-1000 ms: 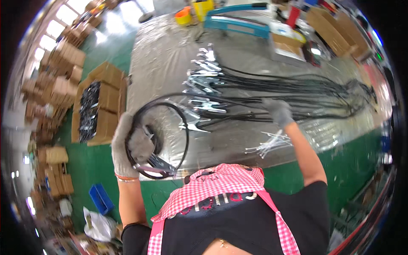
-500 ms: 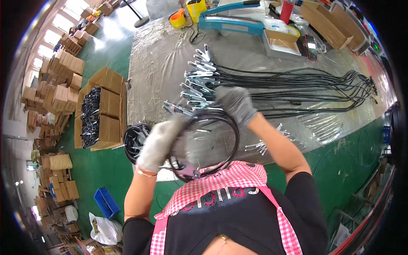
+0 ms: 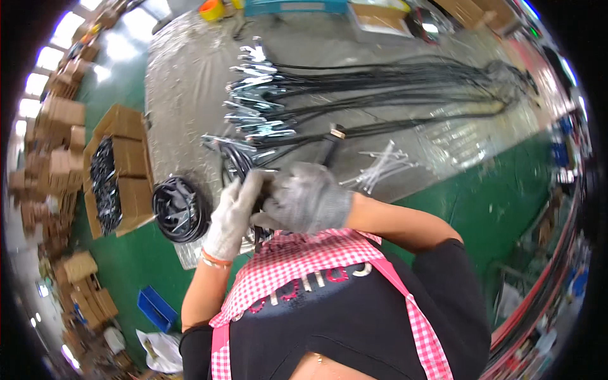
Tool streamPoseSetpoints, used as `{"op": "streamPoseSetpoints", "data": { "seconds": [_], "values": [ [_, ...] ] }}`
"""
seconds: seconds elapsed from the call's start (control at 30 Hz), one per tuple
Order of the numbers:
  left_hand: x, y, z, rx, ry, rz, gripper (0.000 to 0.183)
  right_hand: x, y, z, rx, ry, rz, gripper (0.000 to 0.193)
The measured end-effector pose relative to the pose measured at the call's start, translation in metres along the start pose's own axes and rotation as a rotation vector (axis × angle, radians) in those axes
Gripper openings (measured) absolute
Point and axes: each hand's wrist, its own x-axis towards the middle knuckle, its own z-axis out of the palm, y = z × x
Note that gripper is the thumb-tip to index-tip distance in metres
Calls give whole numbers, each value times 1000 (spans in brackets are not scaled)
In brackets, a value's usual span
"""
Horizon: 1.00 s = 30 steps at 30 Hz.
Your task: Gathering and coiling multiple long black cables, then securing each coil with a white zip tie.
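Both hands wear knitted gloves and meet in front of my apron. My left hand [image 3: 229, 218], in a whitish glove, is closed round a gathered coil of black cable [image 3: 235, 163]. Against it, my right hand [image 3: 307, 197], in a grey glove, has its fingers bent in on the same coil; motion blurs it, and the gloves hide the coil's middle. Just beyond my right hand a black strap-like piece with a shiny metal end [image 3: 337, 132] sticks up. Silver clamps [image 3: 258, 95] lie in a row beyond the hands, their straight black cables [image 3: 392, 79] stretching right.
A finished-looking cable coil [image 3: 180, 210] lies at the table's left edge. White cable ties [image 3: 387, 166] are scattered right of my hands. A cardboard box of black coils [image 3: 130, 158] stands on the floor at left, near a blue bin [image 3: 157, 308]. A white box [image 3: 380, 24] sits at the back.
The wide open loop of cable has been drawn into a narrow bundle. My right hand has come back from the clamps to join my left hand. The view has shifted.
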Motion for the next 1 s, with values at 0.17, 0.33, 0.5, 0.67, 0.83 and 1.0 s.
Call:
{"op": "streamPoseSetpoints", "data": {
  "seconds": [0.17, 0.33, 0.5, 0.67, 0.83, 1.0],
  "values": [
    [-10, -12, 21, -178, -149, 11, 24, -26, 8, 11, 2, 169, 197, 22],
    [7, 30, 25, -692, -136, -603, 39, -85, 17, 42, -235, 210, 459, 42],
    [19, 37, 29, -686, -400, -590, 29, -58, 28, 42, 43, -590, 660, 44],
    [22, 23, 27, -695, -368, -582, 25, -207, 86, 119, 90, 434, 997, 17],
    [16, -10, 36, -729, -196, -629, 27, -243, 93, 77, -112, 14, 1520, 23],
    [10, -10, 39, -701, -179, -598, 26, -242, 80, 110, -13, 74, 1320, 19]
  ]
}}
